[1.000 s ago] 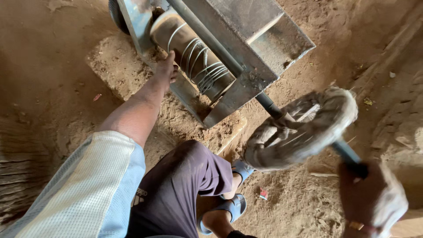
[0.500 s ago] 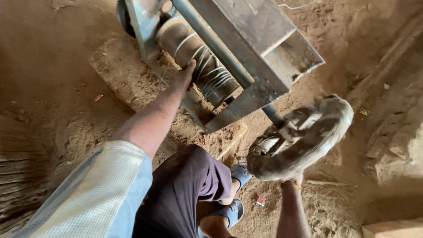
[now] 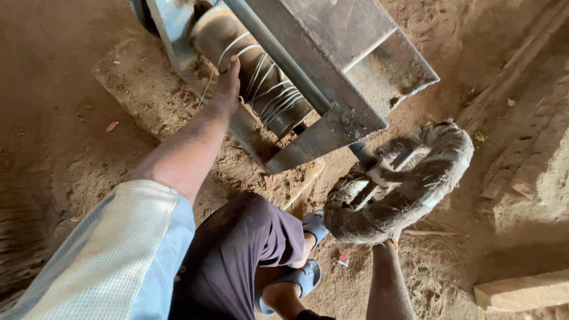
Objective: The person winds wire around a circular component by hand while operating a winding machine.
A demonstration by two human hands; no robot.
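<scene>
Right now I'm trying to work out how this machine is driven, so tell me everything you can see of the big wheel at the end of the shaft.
The wheel is a thick, dust-caked ring with spokes, blurred in this view, its rim looking wrapped in rough fibre. It sits tilted on a dark metal shaft that emerges from the machine's metal frame. The right hand reaches up to its lower rim, mostly hidden behind it. It hangs above the sandy floor, beside the blue sandals.

Small red-white wrapper scrap point(image 3: 343, 257) on dirt floor, beside blue sandal point(image 3: 314, 225).
</scene>
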